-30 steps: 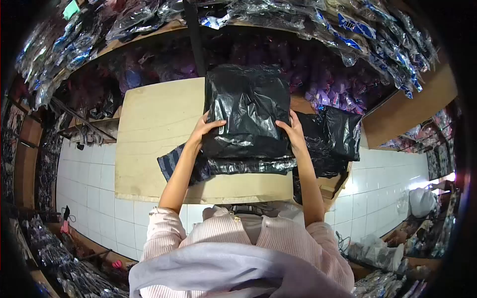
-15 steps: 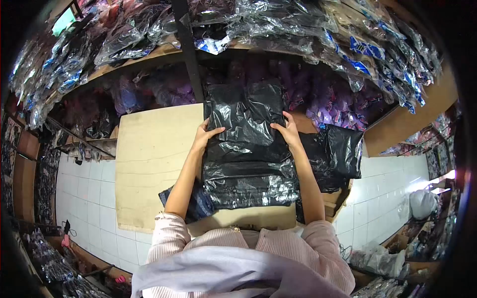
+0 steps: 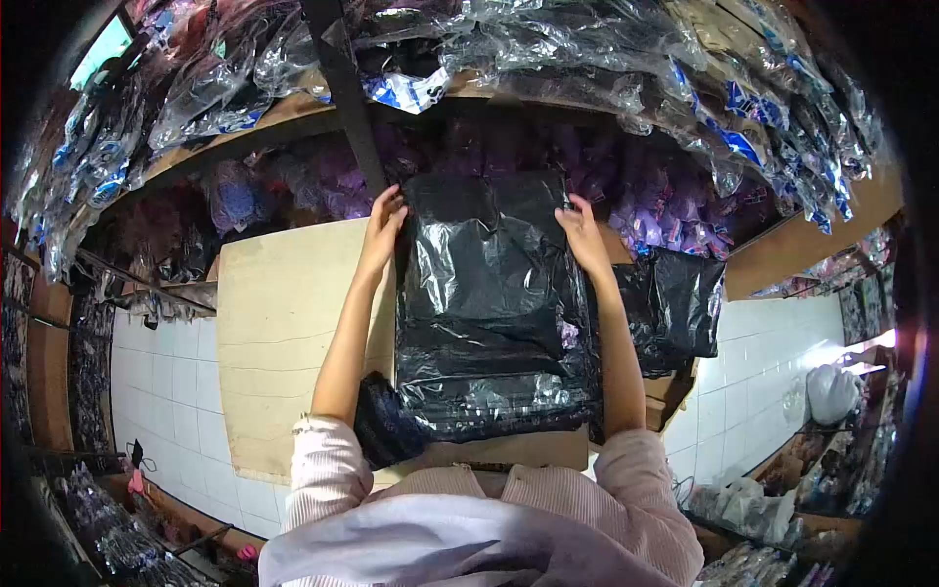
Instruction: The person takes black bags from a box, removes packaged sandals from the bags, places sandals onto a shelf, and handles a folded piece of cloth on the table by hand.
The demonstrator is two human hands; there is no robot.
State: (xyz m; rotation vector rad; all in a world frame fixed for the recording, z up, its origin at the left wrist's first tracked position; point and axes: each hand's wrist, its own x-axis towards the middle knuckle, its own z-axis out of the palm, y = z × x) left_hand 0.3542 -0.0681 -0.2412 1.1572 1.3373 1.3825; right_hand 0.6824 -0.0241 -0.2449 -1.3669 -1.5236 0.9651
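A large shiny black plastic bag lies flat in front of me, its far end by the shelf. My left hand is at its upper left edge, fingers curled in on the side of the plastic. At the upper right edge, my right hand has thumb and fingers closed on the bag's side. A dark, shiny bundle sits by the bag's lower left corner, partly behind my left forearm. More black plastic packages lie to the right, beyond my right forearm.
A pale board extends to the left of the bag. Ahead, a shelf holds clear-wrapped items above and purple packages below. White tiled floor shows on both sides. A white plastic bag stands at far right.
Both hands have moved away from me, up along the bag's sides to its far edges. The bag's upper part now lies flatter. The dark bundle at lower left has shifted right.
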